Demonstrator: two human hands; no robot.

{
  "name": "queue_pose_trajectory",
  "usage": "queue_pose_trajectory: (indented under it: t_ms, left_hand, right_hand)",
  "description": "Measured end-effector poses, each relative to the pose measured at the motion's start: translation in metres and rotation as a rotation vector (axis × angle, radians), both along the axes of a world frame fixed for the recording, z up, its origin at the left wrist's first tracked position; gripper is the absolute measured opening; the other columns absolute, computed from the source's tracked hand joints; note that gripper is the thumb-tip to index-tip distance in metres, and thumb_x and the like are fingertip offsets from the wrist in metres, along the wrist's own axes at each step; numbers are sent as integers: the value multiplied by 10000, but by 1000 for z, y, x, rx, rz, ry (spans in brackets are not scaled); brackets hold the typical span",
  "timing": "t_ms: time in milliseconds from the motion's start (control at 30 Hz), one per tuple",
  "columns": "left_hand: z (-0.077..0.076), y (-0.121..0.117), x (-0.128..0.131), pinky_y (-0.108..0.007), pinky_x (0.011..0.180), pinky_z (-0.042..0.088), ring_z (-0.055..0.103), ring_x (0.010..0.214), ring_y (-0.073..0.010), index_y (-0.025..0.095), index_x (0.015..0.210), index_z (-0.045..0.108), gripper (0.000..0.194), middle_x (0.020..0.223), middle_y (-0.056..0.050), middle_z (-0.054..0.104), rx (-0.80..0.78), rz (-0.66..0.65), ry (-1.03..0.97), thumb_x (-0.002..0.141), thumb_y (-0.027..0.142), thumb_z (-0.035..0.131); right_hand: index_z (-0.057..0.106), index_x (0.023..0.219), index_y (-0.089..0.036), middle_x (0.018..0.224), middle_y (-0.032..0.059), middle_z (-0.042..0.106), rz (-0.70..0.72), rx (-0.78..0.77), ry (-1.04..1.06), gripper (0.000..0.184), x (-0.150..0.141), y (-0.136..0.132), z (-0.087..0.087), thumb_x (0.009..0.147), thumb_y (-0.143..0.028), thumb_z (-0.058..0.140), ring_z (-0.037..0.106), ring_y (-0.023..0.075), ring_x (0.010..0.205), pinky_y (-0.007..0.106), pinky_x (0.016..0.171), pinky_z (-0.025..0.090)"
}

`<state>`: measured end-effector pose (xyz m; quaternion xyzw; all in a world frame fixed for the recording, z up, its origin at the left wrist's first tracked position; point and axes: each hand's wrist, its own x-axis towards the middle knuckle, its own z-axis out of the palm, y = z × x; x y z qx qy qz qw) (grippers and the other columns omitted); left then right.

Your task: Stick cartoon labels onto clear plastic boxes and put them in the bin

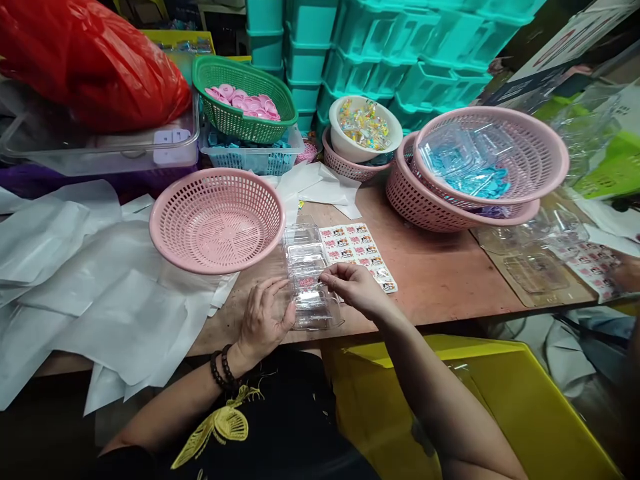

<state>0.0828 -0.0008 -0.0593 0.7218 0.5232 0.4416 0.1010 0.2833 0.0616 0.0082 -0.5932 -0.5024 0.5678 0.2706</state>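
Observation:
A clear plastic clamshell box lies unfolded at the table's front edge. My left hand grips its left side, thumb on the near part and fingers along the edge. Thumb and forefinger of my right hand are pinched together over the box, at the right end of a small sticker with pink print. The sticker lies over the middle of the box; whether it is stuck down I cannot tell. Just to the right, partly behind my right hand, is a sheet of stickers with pink lettering and cartoon figures.
A pink basket stands at left beside white paper sheets. Stacked pink baskets hold clear boxes and blue pieces. Behind are a green basket, white bowl and teal bins. A co-worker's hand shows at right.

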Motion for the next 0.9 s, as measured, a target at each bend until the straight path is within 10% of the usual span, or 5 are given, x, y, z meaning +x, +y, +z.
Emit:
queue_pose_trajectory:
  t_ms: [633,900]
  left_hand:
    - [-5,5,8,-469,952,461,553,1141,-321,264,1347,617,497,1363,-166,492,42,-62,283,944,527,491]
    - [8,9,5,-467,985,479,543,1214,-326,314,1376,576,581,1459,-137,485,-45,-61,344,864,589,601]
  right_hand:
    - [626,706,-203,672,24,668,40,312,-405,162,-8,-10,-4,787,-344,632,588,165,624,284,609,422]
    - [565,746,-246,464,-33,476,-142,558,-667,473,4,-8,-17,618,-657,759,369,171,409,266,497,176]
